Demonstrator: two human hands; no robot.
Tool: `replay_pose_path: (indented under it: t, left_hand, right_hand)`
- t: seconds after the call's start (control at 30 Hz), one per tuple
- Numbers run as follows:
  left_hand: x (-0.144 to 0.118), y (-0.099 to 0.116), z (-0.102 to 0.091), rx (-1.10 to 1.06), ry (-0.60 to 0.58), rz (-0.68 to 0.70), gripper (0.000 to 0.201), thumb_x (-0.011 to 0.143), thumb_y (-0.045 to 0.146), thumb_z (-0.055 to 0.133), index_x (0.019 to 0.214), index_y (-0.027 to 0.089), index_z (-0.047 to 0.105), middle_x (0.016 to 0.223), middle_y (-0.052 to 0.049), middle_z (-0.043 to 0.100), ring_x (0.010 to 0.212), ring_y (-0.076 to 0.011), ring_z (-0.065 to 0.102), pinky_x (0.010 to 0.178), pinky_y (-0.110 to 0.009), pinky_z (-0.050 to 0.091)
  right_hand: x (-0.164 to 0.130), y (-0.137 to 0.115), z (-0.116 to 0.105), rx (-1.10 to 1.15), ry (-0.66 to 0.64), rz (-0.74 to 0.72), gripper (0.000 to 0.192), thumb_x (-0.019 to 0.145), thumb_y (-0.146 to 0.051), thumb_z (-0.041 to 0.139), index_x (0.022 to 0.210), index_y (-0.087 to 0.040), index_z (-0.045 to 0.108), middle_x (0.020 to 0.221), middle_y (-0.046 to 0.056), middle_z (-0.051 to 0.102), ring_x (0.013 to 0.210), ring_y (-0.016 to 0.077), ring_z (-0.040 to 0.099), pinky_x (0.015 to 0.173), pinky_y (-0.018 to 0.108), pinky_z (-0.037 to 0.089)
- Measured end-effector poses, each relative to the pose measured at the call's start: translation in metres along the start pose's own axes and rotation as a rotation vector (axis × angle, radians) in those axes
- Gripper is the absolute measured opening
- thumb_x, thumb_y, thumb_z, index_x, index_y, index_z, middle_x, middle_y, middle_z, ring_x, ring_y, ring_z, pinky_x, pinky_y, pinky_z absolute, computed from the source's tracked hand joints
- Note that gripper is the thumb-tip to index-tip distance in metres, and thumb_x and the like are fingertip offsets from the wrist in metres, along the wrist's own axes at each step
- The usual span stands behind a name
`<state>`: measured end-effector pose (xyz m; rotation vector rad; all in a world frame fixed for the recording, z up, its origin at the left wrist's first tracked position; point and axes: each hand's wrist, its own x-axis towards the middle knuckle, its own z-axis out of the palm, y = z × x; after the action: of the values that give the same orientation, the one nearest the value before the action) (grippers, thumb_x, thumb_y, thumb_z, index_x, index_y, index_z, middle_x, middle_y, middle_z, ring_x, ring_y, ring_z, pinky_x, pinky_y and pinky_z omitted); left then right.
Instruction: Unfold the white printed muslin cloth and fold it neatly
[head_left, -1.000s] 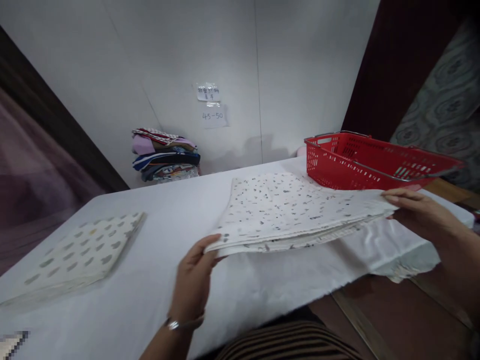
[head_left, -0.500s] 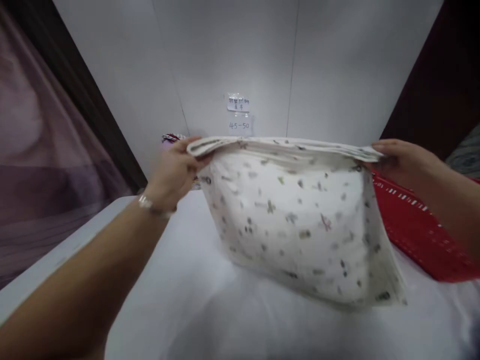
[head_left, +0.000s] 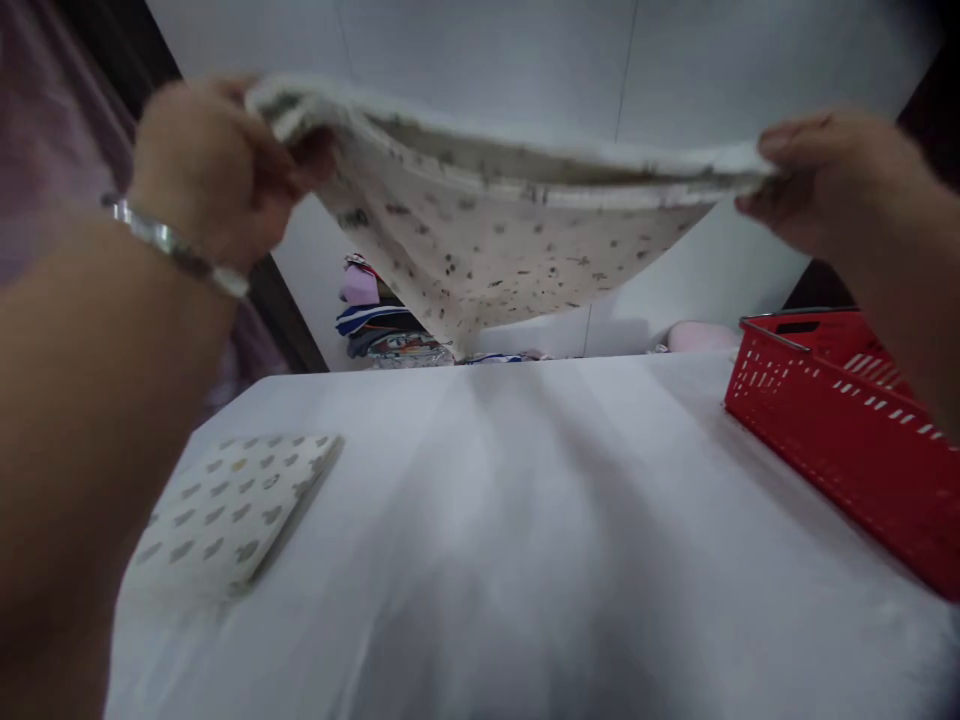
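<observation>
— How is the grip looking?
— Your left hand (head_left: 214, 170) and right hand (head_left: 832, 185) are gripping opposite ends of a white, small-patterned fabric sheet (head_left: 517, 240); it is sagging between them above a white cloth-covered table (head_left: 517, 500).
— And what is lying around?
— A cream, grey-spotted folded fabric (head_left: 232, 500) is lying left, a red perforated plastic basket (head_left: 832, 430) is standing right, and a multicoloured fabric stack (head_left: 379, 320) is sitting beyond the table.

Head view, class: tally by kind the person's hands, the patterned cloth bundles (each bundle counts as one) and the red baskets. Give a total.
Hands: 2 (left hand, right hand)
Cloth bundles: 2 (held cloth, folded cloth on the white table)
Red basket: 1
Total: 5
</observation>
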<state>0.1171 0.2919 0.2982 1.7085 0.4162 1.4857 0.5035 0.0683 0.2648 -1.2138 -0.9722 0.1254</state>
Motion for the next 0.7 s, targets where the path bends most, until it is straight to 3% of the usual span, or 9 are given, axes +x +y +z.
replay_pose_path:
  t: [0.1,0.2,0.27,0.37,0.43,0.53,0.7]
  left_hand:
    - [-0.097,-0.027,-0.028,-0.148,-0.070,-0.279,0.036,0.079,-0.002,0.037,0.110,-0.003,0.055,0.093,-0.004,0.065,0.110,-0.0211,0.054,0.094,-0.038,0.041]
    - [-0.201,-0.073,-0.047,-0.145,0.024,-0.633,0.025,0.077,0.028,0.059,0.093,0.009,0.064,0.102,-0.007,0.065,0.099,-0.0208,0.058,0.085,-0.035,0.053]
    - [-0.267,-0.105,-0.056,-0.034,0.139,-0.823,0.024,0.067,0.032,0.069,0.081,0.013,0.066,0.096,-0.005,0.066,0.088,-0.0172,0.060,0.072,-0.028,0.057]
    - [-0.346,-0.140,-0.063,0.029,0.164,-1.110,0.024,0.059,0.025,0.074,0.077,0.012,0.066,0.080,-0.005,0.066,0.073,-0.0131,0.060,0.065,-0.023,0.055]
    - [-0.378,-0.147,-0.065,0.026,0.240,-1.155,0.022,0.058,0.024,0.073,0.076,0.013,0.066,0.076,-0.003,0.065,0.067,-0.0112,0.059,0.061,-0.022,0.054]
    - [-0.401,-0.140,-0.068,0.001,0.294,-1.104,0.023,0.058,0.024,0.072,0.077,0.015,0.066,0.079,-0.002,0.065,0.068,-0.0108,0.059,0.063,-0.022,0.054]
    - [-0.420,-0.121,-0.080,0.211,0.208,-1.083,0.030,0.055,0.033,0.070,0.080,0.016,0.068,0.074,0.000,0.064,0.064,-0.0122,0.058,0.061,-0.025,0.052]
  right_hand:
    - [-0.068,0.051,-0.004,-0.036,-0.017,0.243,0.006,0.074,-0.010,0.060,0.080,-0.011,0.061,0.080,0.001,0.061,0.069,0.0073,0.058,0.060,0.022,0.047]
    - [-0.160,0.112,-0.014,-0.085,-0.097,0.493,0.014,0.062,-0.017,0.070,0.074,-0.015,0.063,0.080,0.003,0.062,0.065,0.0106,0.057,0.052,0.020,0.051]
    - [-0.223,0.148,-0.020,-0.125,-0.185,0.662,0.014,0.061,-0.023,0.071,0.071,-0.017,0.063,0.080,0.003,0.061,0.066,0.0115,0.057,0.054,0.022,0.054]
    - [-0.294,0.185,-0.029,-0.159,-0.246,0.879,0.012,0.061,-0.024,0.070,0.069,-0.019,0.063,0.067,0.000,0.057,0.056,0.0105,0.053,0.052,0.024,0.054]
    - [-0.320,0.196,-0.034,-0.114,-0.220,0.938,0.012,0.062,-0.025,0.070,0.070,-0.020,0.062,0.065,-0.001,0.056,0.054,0.0105,0.052,0.053,0.026,0.054]
    - [-0.334,0.195,-0.041,-0.063,-0.197,0.928,0.013,0.064,-0.027,0.070,0.074,-0.023,0.063,0.068,-0.001,0.057,0.055,0.0109,0.053,0.057,0.027,0.055]
    - [-0.347,0.178,-0.049,-0.142,-0.219,0.919,0.013,0.064,-0.028,0.068,0.074,-0.022,0.063,0.073,0.002,0.061,0.061,0.0129,0.056,0.055,0.027,0.054]
